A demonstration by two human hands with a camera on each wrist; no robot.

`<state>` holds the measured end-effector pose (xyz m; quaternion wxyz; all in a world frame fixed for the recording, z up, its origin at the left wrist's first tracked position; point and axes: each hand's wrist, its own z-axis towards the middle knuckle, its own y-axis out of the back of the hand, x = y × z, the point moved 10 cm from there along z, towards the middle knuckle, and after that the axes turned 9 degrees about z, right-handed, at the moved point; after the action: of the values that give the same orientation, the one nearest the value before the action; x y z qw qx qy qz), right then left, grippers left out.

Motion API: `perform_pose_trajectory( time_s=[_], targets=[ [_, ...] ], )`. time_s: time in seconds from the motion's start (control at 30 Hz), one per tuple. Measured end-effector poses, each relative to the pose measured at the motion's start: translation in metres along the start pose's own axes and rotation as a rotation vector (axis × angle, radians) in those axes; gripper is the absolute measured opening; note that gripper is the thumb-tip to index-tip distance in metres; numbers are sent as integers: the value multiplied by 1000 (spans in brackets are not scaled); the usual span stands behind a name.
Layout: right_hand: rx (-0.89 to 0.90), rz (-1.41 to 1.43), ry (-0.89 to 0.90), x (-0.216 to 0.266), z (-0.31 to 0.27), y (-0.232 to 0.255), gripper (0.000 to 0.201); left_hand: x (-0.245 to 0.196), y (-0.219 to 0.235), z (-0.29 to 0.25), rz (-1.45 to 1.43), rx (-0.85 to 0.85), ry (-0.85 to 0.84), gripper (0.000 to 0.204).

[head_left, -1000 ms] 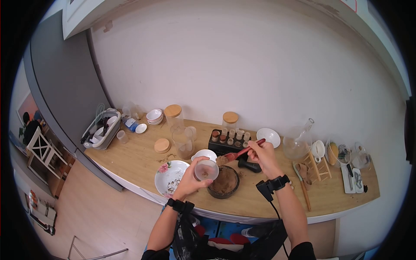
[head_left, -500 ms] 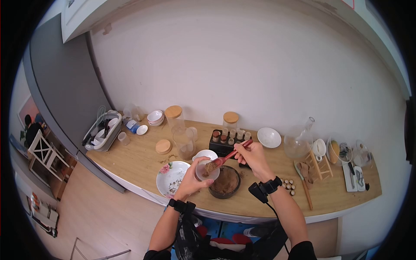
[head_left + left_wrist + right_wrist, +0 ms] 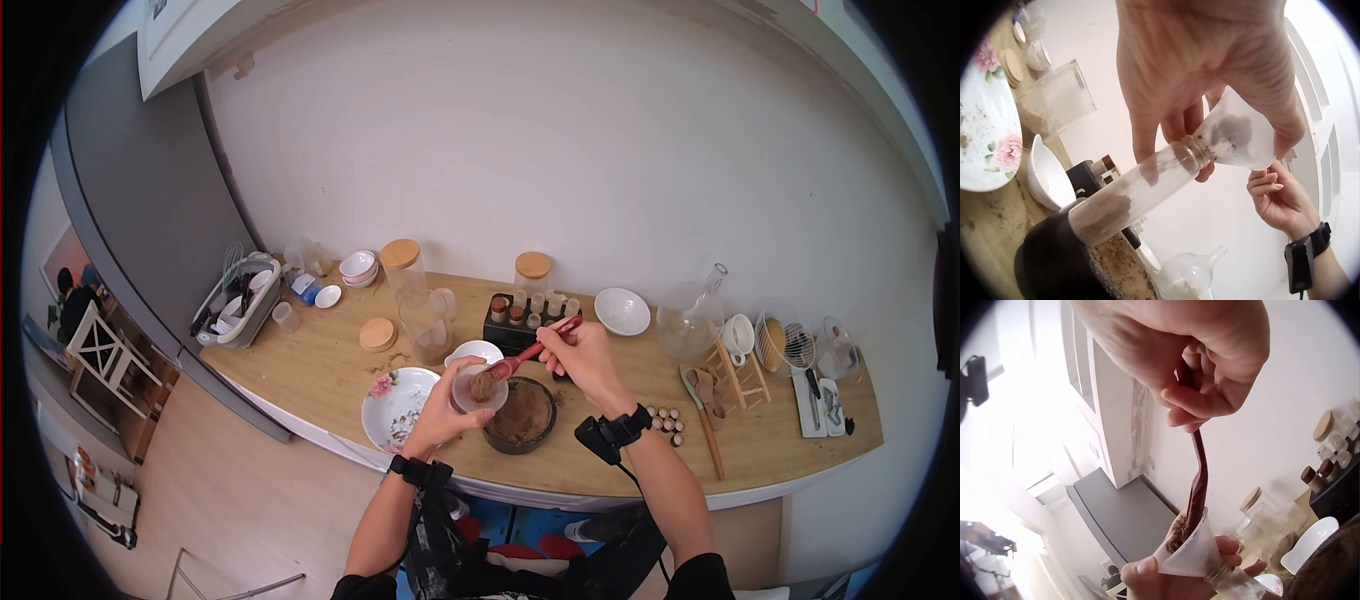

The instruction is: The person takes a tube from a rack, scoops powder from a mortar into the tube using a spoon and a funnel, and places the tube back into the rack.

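Observation:
My left hand (image 3: 1204, 69) grips a frosted funnel (image 3: 1241, 134) together with the neck of a clear glass tube (image 3: 1135, 190). Brown powder lies inside both. In the head view my left hand (image 3: 447, 412) is beside the dark round bowl (image 3: 520, 447) of brown powder. My right hand (image 3: 1204, 362) pinches the handle of a dark red scoop (image 3: 1197, 487), whose end sits inside the funnel (image 3: 1194, 556) with a clump of brown powder. The tube's lower end, in the left wrist view, overlaps the edge of the dark bowl (image 3: 1041, 262).
A flowered plate (image 3: 378, 425) lies left of the bowl, a small white dish (image 3: 474, 350) behind it. Further back stand a black vial rack (image 3: 497, 328) and lidded jars (image 3: 401, 256). To the right are a glass flask (image 3: 685, 330), a wooden rack (image 3: 742, 378) and a wooden-handled tool (image 3: 712, 447).
My right hand has moved left and slightly down, bringing the scoop from above the bowl into the funnel. My left hand has kept its hold in nearly the same place.

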<state>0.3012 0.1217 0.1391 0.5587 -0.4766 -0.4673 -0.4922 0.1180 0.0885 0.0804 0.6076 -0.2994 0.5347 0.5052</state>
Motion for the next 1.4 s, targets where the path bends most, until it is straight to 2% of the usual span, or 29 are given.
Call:
perform_pose_trajectory(
  time_s=[0.5, 0.57, 0.7, 0.8, 0.97, 1.1, 1.17, 1.3, 1.4],
  targets=[
    [10, 47, -2, -1, -5, -6, 17, -2, 4, 1, 63, -32, -49, 72],
    [52, 54, 5, -1, -7, -10, 17, -1, 1, 0, 15, -13, 10, 74],
    [39, 27, 12, -1, -9, -9, 16, -1, 1, 1, 29, -16, 1, 74],
    [32, 29, 42, 3, -12, -10, 15, 0, 3, 2, 75, -26, -28, 71],
    [127, -38, 113, 14, -17, -22, 14, -3, 3, 2, 64, -38, -47, 70],
    [154, -43, 144, 10, -17, -20, 14, 5, 3, 2, 21, -18, -1, 70],
    [43, 108, 129, 17, -16, -2, 14, 9, 2, 1, 30, 7, 8, 71],
    [-94, 143, 155, 16, -16, 27, 13, 1, 0, 2, -18, 4, -27, 73],
    [-131, 161, 144, -3, -18, 40, 12, 0, 1, 2, 0, -2, -13, 72]
  ],
)
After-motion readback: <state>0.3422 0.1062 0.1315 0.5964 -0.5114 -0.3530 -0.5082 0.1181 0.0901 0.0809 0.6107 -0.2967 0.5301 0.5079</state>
